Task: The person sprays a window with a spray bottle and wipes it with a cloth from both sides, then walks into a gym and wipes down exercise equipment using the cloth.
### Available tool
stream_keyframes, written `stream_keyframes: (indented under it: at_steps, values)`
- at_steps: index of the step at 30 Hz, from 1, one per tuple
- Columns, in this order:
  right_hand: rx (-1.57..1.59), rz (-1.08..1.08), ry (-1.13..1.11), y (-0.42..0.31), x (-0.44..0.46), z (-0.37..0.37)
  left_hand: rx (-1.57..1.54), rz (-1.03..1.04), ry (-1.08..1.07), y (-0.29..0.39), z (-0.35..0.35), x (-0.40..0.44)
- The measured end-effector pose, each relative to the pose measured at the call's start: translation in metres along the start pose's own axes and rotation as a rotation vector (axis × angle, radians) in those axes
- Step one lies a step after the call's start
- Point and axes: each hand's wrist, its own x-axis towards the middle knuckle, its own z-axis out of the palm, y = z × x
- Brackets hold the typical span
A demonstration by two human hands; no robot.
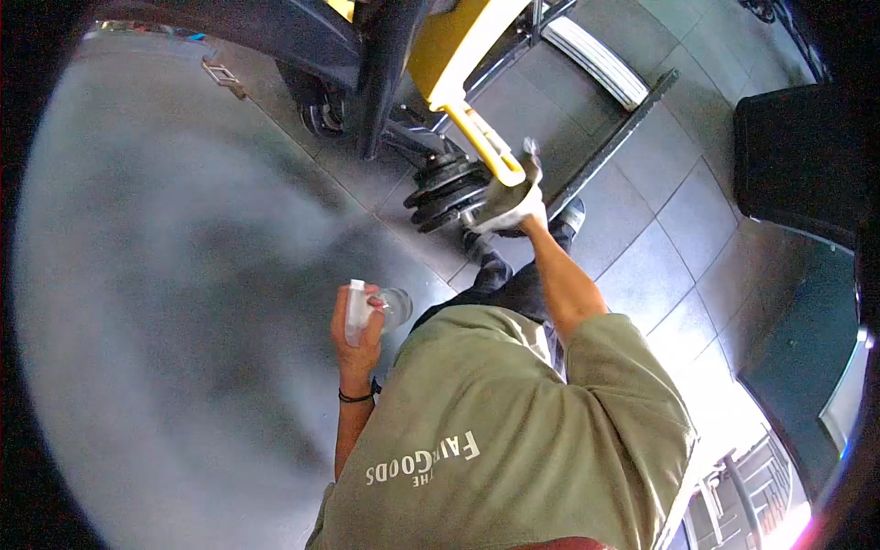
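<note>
My left hand [359,341] is closed around a clear spray bottle [396,310] with a white top, held out over the grey floor to the left of my body. My right hand [533,203] reaches forward with a grey-white cloth [502,218] in its grip. The cloth lies against the lower end of a yellow handle [486,147] on a gym machine; the fingers are partly hidden by the cloth and the handle. Black weight plates [446,191] sit stacked on a metal peg just left of the cloth.
A dark machine frame [371,82] rises ahead, with a yellow panel [454,50] above the handle. A dark floor bar [619,137] runs diagonally to the right of my foot [573,213]. A black padded block [796,156] stands at the right. Tiles cover the floor.
</note>
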Motion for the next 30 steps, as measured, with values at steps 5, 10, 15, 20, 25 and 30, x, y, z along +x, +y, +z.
stream_keyframes:
  at_steps: [5,10,15,20,25,30]
  values:
    - [-0.141,-0.672,-0.116,0.032,-0.003,0.018,-0.086,-0.099,-0.111,-0.009,-0.005,-0.003]
    - [0.453,-0.421,0.025,-0.220,-0.056,-0.178,-0.164,-0.044,-0.062,-0.011,-0.016,0.006]
    - [0.567,-0.733,0.444,-0.301,-0.001,-0.278,-0.010,0.141,-0.008,-0.023,-0.020,0.007]
    - [0.064,-0.668,0.873,-0.339,0.132,-0.315,-0.186,0.112,0.060,-0.017,-0.021,0.017]
    - [-0.217,-0.286,0.707,-0.318,0.157,-0.238,-0.120,0.099,0.057,-0.028,-0.018,0.018]
    - [-0.037,-0.335,0.506,-0.312,0.076,-0.172,-0.100,0.089,0.061,-0.024,-0.011,0.027]
